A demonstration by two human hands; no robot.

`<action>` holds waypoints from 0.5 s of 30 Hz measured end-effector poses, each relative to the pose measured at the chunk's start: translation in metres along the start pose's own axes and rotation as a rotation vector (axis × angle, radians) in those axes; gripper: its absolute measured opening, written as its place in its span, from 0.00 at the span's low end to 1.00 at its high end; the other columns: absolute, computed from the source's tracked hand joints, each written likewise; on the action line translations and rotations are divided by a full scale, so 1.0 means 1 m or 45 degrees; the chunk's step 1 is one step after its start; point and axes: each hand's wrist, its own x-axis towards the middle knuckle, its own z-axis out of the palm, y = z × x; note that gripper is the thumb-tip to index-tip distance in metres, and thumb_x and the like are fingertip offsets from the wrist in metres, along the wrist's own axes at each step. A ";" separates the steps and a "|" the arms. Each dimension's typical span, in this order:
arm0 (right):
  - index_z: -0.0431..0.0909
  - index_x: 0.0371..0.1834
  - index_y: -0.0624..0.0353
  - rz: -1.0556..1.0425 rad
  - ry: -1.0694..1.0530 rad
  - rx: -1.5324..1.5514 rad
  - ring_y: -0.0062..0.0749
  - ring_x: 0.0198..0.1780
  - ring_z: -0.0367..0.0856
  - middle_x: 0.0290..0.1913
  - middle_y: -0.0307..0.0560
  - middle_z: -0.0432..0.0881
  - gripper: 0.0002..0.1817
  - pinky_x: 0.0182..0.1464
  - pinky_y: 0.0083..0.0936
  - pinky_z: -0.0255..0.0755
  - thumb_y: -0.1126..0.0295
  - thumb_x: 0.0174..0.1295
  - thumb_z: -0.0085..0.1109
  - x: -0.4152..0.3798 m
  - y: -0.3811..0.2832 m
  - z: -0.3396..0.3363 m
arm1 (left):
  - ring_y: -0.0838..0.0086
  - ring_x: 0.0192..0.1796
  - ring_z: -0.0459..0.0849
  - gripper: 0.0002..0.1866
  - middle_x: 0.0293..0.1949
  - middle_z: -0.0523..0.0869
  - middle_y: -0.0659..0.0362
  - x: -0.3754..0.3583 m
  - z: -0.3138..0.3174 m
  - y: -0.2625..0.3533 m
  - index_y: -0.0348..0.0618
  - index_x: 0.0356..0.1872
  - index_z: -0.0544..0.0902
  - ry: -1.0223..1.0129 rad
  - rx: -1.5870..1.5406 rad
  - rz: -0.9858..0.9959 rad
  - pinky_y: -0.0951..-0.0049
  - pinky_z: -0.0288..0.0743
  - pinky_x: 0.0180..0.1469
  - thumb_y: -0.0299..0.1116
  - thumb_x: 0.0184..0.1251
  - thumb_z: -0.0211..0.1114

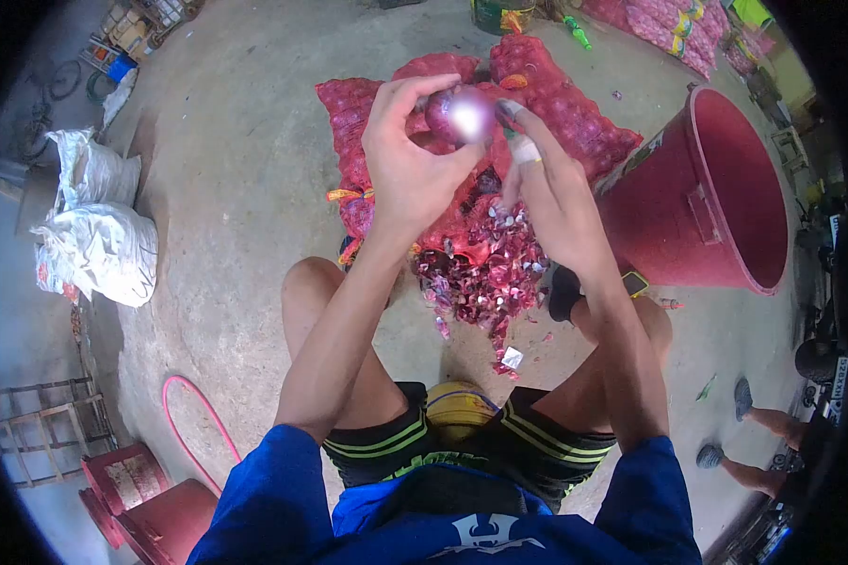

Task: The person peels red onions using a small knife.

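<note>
A purple-red onion (442, 113) with a bright glare on its face is gripped between the thumb and fingers of my left hand (400, 165). Just right of it is my right hand (563, 212), its fingers bent and closed, with pale tape around a finger. A bit of green shows at those fingers, but I cannot make out what they hold. Below both hands, a heap of loose onion skins (485, 287) lies on the floor. Red net sacks of onions (570, 104) lie behind the hands, partly hidden by them.
To the right a large red tub (655, 221) stands tilted. White sacks (108, 254) sit at left, with red containers (165, 523) and a pink hose (193, 391) lower down. A yellow object (457, 407) is between my legs. Another person's legs (763, 447) show at right.
</note>
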 end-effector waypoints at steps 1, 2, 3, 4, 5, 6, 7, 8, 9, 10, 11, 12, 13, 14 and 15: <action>0.68 0.86 0.55 0.063 -0.051 0.205 0.60 0.35 0.89 0.31 0.60 0.88 0.31 0.41 0.43 0.80 0.67 0.81 0.59 0.002 0.002 0.002 | 0.72 0.58 0.88 0.32 0.57 0.88 0.58 0.000 0.001 -0.003 0.42 0.61 0.89 -0.001 0.000 -0.003 0.69 0.82 0.63 0.21 0.50 0.85; 0.68 0.87 0.56 0.125 -0.101 0.410 0.59 0.34 0.89 0.30 0.61 0.87 0.31 0.41 0.41 0.79 0.68 0.81 0.58 0.003 0.004 0.003 | 0.70 0.58 0.89 0.32 0.56 0.88 0.57 0.000 0.002 -0.005 0.43 0.61 0.89 -0.002 -0.064 -0.049 0.68 0.83 0.61 0.22 0.49 0.86; 0.68 0.87 0.56 0.124 -0.100 0.411 0.59 0.34 0.89 0.30 0.61 0.87 0.31 0.41 0.41 0.79 0.68 0.81 0.58 0.003 0.005 0.004 | 0.68 0.57 0.89 0.32 0.55 0.87 0.57 0.002 0.002 -0.005 0.45 0.60 0.90 -0.004 -0.129 -0.092 0.68 0.85 0.59 0.24 0.48 0.86; 0.67 0.88 0.54 0.055 -0.087 0.397 0.59 0.33 0.88 0.30 0.61 0.86 0.32 0.42 0.43 0.79 0.68 0.81 0.58 0.003 0.006 0.004 | 0.68 0.57 0.89 0.32 0.55 0.87 0.57 0.002 0.001 -0.003 0.45 0.60 0.90 -0.004 -0.128 -0.090 0.68 0.85 0.59 0.24 0.48 0.86; 0.66 0.88 0.53 -0.011 -0.073 0.381 0.59 0.32 0.87 0.29 0.62 0.85 0.33 0.42 0.44 0.79 0.67 0.81 0.59 0.003 0.008 0.004 | 0.71 0.57 0.89 0.32 0.55 0.87 0.59 0.001 0.000 -0.002 0.45 0.61 0.90 -0.034 -0.195 -0.134 0.69 0.86 0.58 0.23 0.49 0.85; 0.66 0.88 0.53 -0.008 -0.071 0.379 0.59 0.32 0.87 0.29 0.62 0.85 0.33 0.42 0.44 0.79 0.67 0.81 0.59 0.003 0.011 0.003 | 0.73 0.57 0.89 0.32 0.56 0.87 0.60 0.000 -0.001 0.001 0.45 0.62 0.90 -0.063 -0.265 -0.179 0.71 0.87 0.57 0.22 0.50 0.85; 0.66 0.89 0.52 -0.211 0.012 0.118 0.60 0.31 0.86 0.29 0.62 0.85 0.34 0.42 0.45 0.79 0.67 0.81 0.60 0.004 0.015 0.002 | 0.73 0.57 0.89 0.32 0.56 0.87 0.60 0.001 -0.001 0.003 0.45 0.62 0.90 -0.065 -0.268 -0.179 0.71 0.87 0.57 0.22 0.50 0.85; 0.67 0.89 0.50 -0.410 0.094 -0.142 0.60 0.31 0.86 0.30 0.62 0.84 0.34 0.41 0.47 0.79 0.67 0.81 0.60 0.005 0.017 0.001 | 0.74 0.57 0.89 0.33 0.57 0.87 0.60 0.001 -0.002 0.004 0.45 0.63 0.89 -0.117 -0.281 -0.200 0.72 0.87 0.56 0.21 0.51 0.85; 0.67 0.89 0.50 -0.404 0.094 -0.141 0.60 0.31 0.86 0.30 0.62 0.84 0.34 0.41 0.47 0.79 0.67 0.81 0.60 0.004 0.016 0.000 | 0.76 0.57 0.89 0.33 0.58 0.86 0.61 0.000 -0.004 0.007 0.45 0.64 0.89 -0.172 -0.293 -0.224 0.73 0.88 0.55 0.21 0.51 0.84; 0.68 0.88 0.49 -0.368 0.087 -0.117 0.60 0.31 0.86 0.30 0.61 0.85 0.34 0.41 0.49 0.79 0.67 0.80 0.61 0.005 0.013 -0.002 | 0.76 0.57 0.89 0.33 0.58 0.86 0.61 -0.001 -0.005 0.009 0.45 0.64 0.89 -0.178 -0.294 -0.229 0.73 0.88 0.55 0.21 0.51 0.84; 0.69 0.88 0.48 -0.334 0.080 -0.094 0.61 0.31 0.86 0.31 0.61 0.86 0.33 0.41 0.50 0.79 0.67 0.80 0.62 0.005 0.011 -0.005 | 0.75 0.57 0.89 0.34 0.60 0.86 0.60 -0.001 -0.005 0.011 0.44 0.65 0.88 -0.219 -0.322 -0.270 0.73 0.88 0.56 0.21 0.52 0.85; 0.69 0.88 0.48 -0.328 0.081 -0.095 0.61 0.31 0.86 0.31 0.61 0.86 0.33 0.41 0.50 0.79 0.67 0.80 0.62 0.006 0.010 -0.008 | 0.75 0.57 0.90 0.34 0.61 0.86 0.60 -0.002 -0.005 0.013 0.43 0.65 0.88 -0.260 -0.349 -0.311 0.72 0.88 0.56 0.21 0.52 0.85; 0.71 0.86 0.49 -0.341 0.035 -0.096 0.61 0.32 0.86 0.33 0.62 0.86 0.32 0.40 0.50 0.79 0.67 0.80 0.61 0.006 0.011 -0.011 | 0.75 0.57 0.90 0.34 0.61 0.86 0.60 -0.002 -0.004 0.011 0.43 0.65 0.88 -0.264 -0.351 -0.315 0.72 0.88 0.56 0.21 0.52 0.85; 0.73 0.85 0.49 -0.355 -0.012 -0.096 0.61 0.32 0.86 0.35 0.64 0.87 0.30 0.40 0.50 0.79 0.67 0.80 0.61 0.007 0.012 -0.012 | 0.75 0.57 0.90 0.35 0.62 0.87 0.60 -0.002 -0.003 0.009 0.42 0.66 0.87 -0.261 -0.392 -0.307 0.72 0.88 0.56 0.21 0.52 0.86; 0.73 0.85 0.49 -0.352 -0.010 -0.095 0.61 0.32 0.86 0.35 0.64 0.87 0.30 0.40 0.50 0.79 0.67 0.80 0.61 0.008 0.012 -0.011 | 0.75 0.57 0.90 0.36 0.62 0.88 0.60 -0.002 -0.003 0.009 0.41 0.66 0.86 -0.257 -0.432 -0.297 0.72 0.88 0.56 0.22 0.52 0.87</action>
